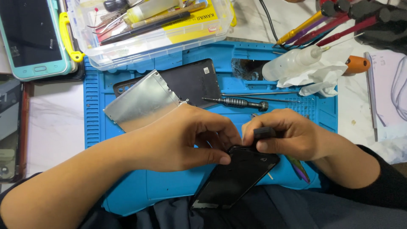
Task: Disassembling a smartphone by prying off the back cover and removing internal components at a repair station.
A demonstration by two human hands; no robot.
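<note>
My left hand [186, 138] grips the top edge of a black phone body [237, 178] that tilts over the front edge of a blue work mat [97, 127]. My right hand [288, 133] pinches a small black part [265, 132] against the phone's upper corner. Both hands meet above the phone. A silver metal plate [142, 101] and a black back cover [193, 80] lie on the mat just behind my left hand. A small dark screwdriver [237, 102] rests behind my right hand.
A clear plastic box [152, 40] of tools stands at the back. A teal-framed phone [32, 38] lies at the back left. A squeeze bottle [292, 62], crumpled white tissue [322, 76], an orange-handled tool [356, 64] and several coloured screwdrivers [322, 25] sit at the back right.
</note>
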